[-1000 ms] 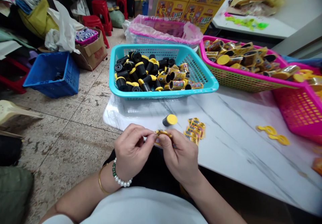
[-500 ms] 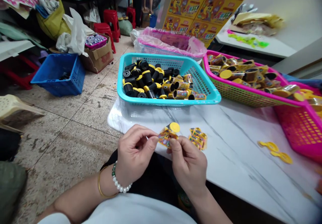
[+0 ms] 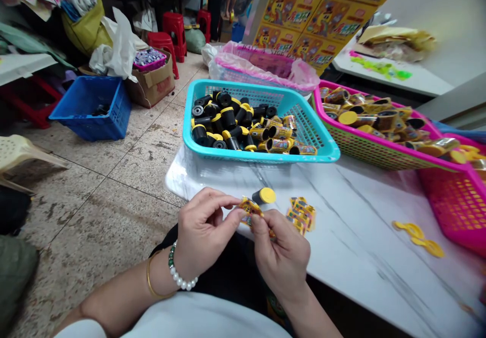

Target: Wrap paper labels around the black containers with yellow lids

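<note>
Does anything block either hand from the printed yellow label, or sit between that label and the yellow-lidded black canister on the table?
Nothing visible does. The left hand and right hand both have fingers on the printed yellow label, and the yellow-lidded black canister appears just beyond it, with no other object seen between.

The person wears a shirt (image 3: pixel 205 313) of a very pale, nearly white colour, which looks plain. Its left sleeve (image 3: pixel 81 329) is short and of the same colour. Behind the left hand (image 3: pixel 207 231) there is a bracelet (image 3: pixel 183 283) of round beads, some dark green, others white and shiny like pearls. Higher on the forearm sits a thin, smooth bangle (image 3: pixel 149 278), golden in colour. The lap cloth (image 3: pixel 235 279) is black.
</note>
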{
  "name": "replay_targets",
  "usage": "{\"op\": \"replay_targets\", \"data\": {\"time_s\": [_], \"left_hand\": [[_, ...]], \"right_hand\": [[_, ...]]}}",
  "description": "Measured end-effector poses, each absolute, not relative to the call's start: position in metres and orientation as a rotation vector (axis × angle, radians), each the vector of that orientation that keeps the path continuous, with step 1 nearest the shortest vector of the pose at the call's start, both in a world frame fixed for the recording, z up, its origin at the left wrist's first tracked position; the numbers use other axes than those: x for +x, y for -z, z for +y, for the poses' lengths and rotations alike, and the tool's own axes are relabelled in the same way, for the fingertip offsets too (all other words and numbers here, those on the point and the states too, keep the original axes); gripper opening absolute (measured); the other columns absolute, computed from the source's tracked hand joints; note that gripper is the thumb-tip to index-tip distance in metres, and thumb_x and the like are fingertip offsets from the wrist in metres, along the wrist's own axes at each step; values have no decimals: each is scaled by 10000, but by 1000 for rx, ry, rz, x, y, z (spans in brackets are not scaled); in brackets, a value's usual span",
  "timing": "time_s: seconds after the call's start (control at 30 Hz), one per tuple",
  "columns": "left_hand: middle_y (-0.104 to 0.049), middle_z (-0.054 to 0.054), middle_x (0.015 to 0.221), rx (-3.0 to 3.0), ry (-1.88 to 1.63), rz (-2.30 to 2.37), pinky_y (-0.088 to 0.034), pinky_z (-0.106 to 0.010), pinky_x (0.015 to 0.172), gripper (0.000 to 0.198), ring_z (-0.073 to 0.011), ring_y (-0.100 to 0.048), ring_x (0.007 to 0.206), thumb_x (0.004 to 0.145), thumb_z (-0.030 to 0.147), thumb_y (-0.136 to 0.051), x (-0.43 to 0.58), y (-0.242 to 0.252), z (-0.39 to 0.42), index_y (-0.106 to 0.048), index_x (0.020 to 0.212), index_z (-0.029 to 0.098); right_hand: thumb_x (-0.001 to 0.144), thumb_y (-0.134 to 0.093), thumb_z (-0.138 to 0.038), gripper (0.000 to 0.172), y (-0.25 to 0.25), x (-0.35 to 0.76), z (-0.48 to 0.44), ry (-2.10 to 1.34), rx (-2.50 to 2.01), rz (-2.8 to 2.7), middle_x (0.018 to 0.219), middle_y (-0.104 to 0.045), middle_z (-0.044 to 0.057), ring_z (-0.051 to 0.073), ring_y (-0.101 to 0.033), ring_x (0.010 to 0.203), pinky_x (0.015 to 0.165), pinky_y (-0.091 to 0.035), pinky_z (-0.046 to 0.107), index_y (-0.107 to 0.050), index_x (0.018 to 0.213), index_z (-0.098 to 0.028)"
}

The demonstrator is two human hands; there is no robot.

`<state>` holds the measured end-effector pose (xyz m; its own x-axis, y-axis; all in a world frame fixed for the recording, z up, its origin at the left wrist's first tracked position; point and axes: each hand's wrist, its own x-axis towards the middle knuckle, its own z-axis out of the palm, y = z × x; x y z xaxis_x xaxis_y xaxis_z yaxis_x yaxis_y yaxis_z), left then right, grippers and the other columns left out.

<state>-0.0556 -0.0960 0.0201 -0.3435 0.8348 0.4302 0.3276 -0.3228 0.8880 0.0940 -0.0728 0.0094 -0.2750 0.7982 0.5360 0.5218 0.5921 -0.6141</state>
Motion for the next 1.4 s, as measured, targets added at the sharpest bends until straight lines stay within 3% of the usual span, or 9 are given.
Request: {"op": "replay_targets", "data": {"time_s": [0.43,0.53,0.67,0.8,1.0,1.17,1.23,1.3,1.4], "left_hand": [[-686,-33,767,1476,-1668,1531,-440,-169,476,80,-63,-538,543,823,138,-742,-54,-17,-98,-801,874,154],[-691,-39,765,1250,-1539,1465,-476,-194,518,37,-88,-576,583,791,189,-772,-57,-17,-94,-781,794,153],[-695,-45,737,976,-1331,1313,-527,-237,599,139,-137,-639,655,714,263,-826,-65,-18,-87,-751,714,146],[-717,-49,716,882,-1248,1188,-543,-245,657,136,-142,-658,677,706,257,-825,-71,-21,-84,-753,690,142],[-704,-29,632,843,-1278,1232,-369,-175,417,155,-55,-481,438,772,294,-789,-68,-20,-89,-775,752,142],[-744,-39,715,816,-1183,1080,-420,-170,480,164,-71,-556,525,711,271,-848,-70,-22,-87,-806,833,170],[-691,-16,607,777,-1127,1072,-373,-156,453,167,-55,-519,482,708,303,-859,-72,-24,-84,-790,756,158],[-585,19,477,707,-1083,1078,-272,-147,397,260,-32,-430,405,709,374,-863,-75,-25,-79,-749,673,143],[-527,31,430,573,-1082,1048,-202,-143,376,373,-24,-391,384,639,451,-900,-75,-28,-71,-710,636,130]], "right_hand": [[965,-580,-116,272,0,94,-73,-344,-1026,-1971,624,-413,-58,90,-426,543,552,-338,248,-479,733,-215],[959,-573,-86,264,-2,95,-74,-409,-950,-2012,644,-452,-45,99,-456,576,568,-360,245,-477,751,-217],[950,-562,-60,190,-5,98,-74,-498,-835,-2065,726,-549,-8,115,-526,651,610,-422,238,-536,839,-211],[957,-560,-75,223,-5,102,-69,-447,-877,-2088,715,-531,-14,112,-512,630,597,-406,238,-498,798,-218],[979,-534,-119,254,-8,100,-67,-423,-958,-2088,644,-466,-39,102,-468,557,540,-349,242,-478,753,-218],[1005,-493,-177,276,-23,106,-56,-540,-876,-2137,628,-479,-37,106,-487,546,521,-379,233,-489,732,-222],[1015,-487,-218,207,-31,115,-42,-509,-885,-2199,714,-590,0,132,-585,646,602,-466,245,-584,832,-218],[986,-558,-282,136,-35,125,-25,-386,-968,-2289,983,-698,88,210,-671,899,777,-545,334,-665,1036,-215],[912,-645,-278,275,-33,136,-2,-322,-1048,-2461,1218,-687,145,310,-652,1091,908,-547,473,-694,1176,-219]]}}
